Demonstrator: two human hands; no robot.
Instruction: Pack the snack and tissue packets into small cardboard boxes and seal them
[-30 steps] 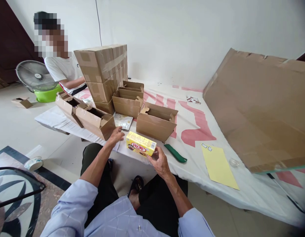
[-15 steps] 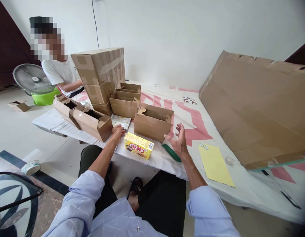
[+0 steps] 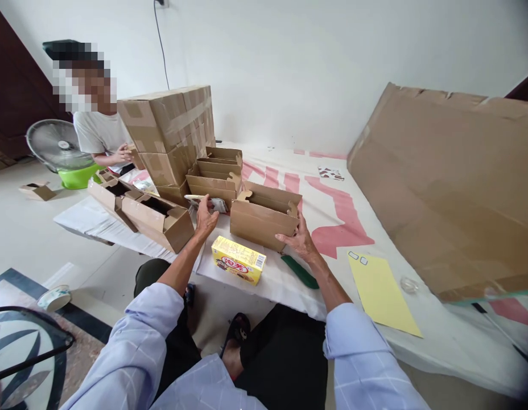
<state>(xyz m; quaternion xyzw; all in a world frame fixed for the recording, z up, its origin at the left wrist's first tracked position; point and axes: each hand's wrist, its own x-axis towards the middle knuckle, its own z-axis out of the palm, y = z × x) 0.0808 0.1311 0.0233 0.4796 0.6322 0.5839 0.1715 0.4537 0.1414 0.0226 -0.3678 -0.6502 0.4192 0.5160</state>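
My left hand (image 3: 207, 216) pinches a flat whitish printed packet (image 3: 219, 204), its near edge tilted up off the table. Beside it, an open cardboard box (image 3: 262, 223) stands with its flaps up. My right hand (image 3: 301, 239) grips that box at its right end, thumb on the front face and fingers behind the corner. Between my forearms, near the table edge, a yellow printed carton (image 3: 238, 261) stands on its long side, untouched. A dark green slim item (image 3: 298, 271) lies just below my right hand.
Two open boxes (image 3: 157, 219) sit at the left edge, and more open boxes (image 3: 213, 177) stand behind the packet. Taped cartons (image 3: 168, 122) are stacked at the back left, beside a seated person (image 3: 102, 134). A yellow sheet (image 3: 383, 290) and large cardboard panel (image 3: 443, 188) lie rightward.
My left hand has moved onto the packet and raised its edge. My right hand has gone from spread in the air to holding the open box's right end.
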